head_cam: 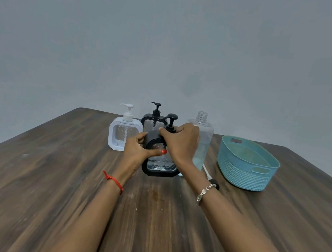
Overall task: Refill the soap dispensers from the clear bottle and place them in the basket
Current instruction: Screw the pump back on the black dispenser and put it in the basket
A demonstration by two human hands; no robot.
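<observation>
A black soap dispenser (160,165) with a clear patterned window stands at the table's middle. My left hand (136,147) grips its left side, thumb on the window. My right hand (182,143) is closed around the collar of its black pump (172,119). Behind it stand a second black dispenser (153,122) and, to the left, a white dispenser (124,133). The clear bottle (202,135), uncapped and partly filled, stands just behind my right hand. A teal basket (247,165) sits to the right with nothing in it.
The wooden table (47,173) stretches toward me with bare room in front and on the left. A small black cap and a thin white tube (207,170) lie near my right wrist beside the clear bottle. A grey wall is behind.
</observation>
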